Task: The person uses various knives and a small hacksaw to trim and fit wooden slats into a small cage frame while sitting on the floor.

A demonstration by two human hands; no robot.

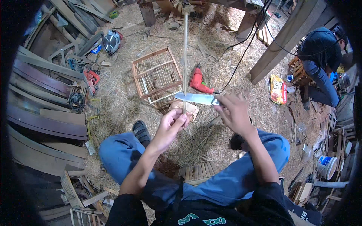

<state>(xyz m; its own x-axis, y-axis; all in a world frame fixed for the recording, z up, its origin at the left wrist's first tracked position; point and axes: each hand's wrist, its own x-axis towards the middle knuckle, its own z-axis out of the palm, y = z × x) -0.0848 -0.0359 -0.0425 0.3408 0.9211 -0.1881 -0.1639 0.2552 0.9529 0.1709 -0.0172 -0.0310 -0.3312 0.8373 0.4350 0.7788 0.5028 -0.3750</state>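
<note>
Slender pale strip [186, 49], pinched in the left hand [171, 126], extends outward; the right hand [236, 113] grasps a knife [198, 98], blade crossing it. Beyond sits a thin-barred wooden cage [162, 89]; far right, a white bucket [323, 165], contents unclear.

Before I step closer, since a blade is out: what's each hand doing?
Left hand: closed, holding a long thin strip.
Right hand: closed, holding a knife by its handle end.

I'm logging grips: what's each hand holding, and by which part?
Left hand: a thin strip, near its lower end. Right hand: a knife, by its handle.
</note>
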